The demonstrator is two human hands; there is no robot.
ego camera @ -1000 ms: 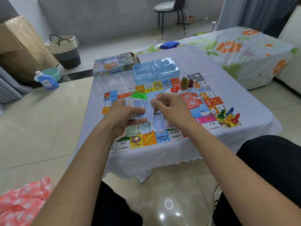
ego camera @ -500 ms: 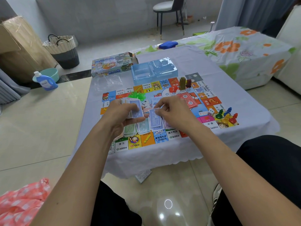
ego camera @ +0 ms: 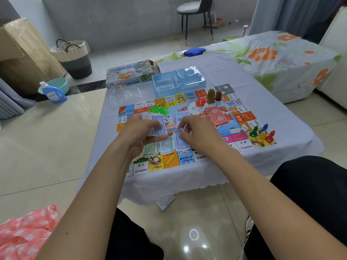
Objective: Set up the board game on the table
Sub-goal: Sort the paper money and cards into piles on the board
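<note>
A low table (ego camera: 262,102) draped in a pale cloth carries the whole game. The board (ego camera: 242,117) lies flat and unfolded across its near half, so the largest step looks done. At the far left edge sits the game box (ego camera: 129,74), and just right of it the clear blue plastic tray (ego camera: 176,81), which appears emptied of its pieces.

On the board's near edge, paper money lies sorted in side-by-side piles (ego camera: 165,147) — green, teal and blue. The left hand (ego camera: 139,134) grips a stack of blue notes (ego camera: 156,124), thumb across the top. The right hand (ego camera: 199,132) pinches a single blue note (ego camera: 180,139) at its far end, over the blue pile; whether it touches the pile I cannot tell.

A red card stack (ego camera: 216,115) rests right of centre. Smaller pieces are out but bunched: green houses (ego camera: 158,109) at the far left, red ones (ego camera: 200,103) and two taller blocks (ego camera: 214,95) at the far side, coloured pawns (ego camera: 262,134) in a cluster at the near right corner, a die (ego camera: 244,129) just beside them.

My reading — the money sorting is well along but unfinished, since the left hand's stack remains; pawns and houses probably want placing afterwards.
</note>
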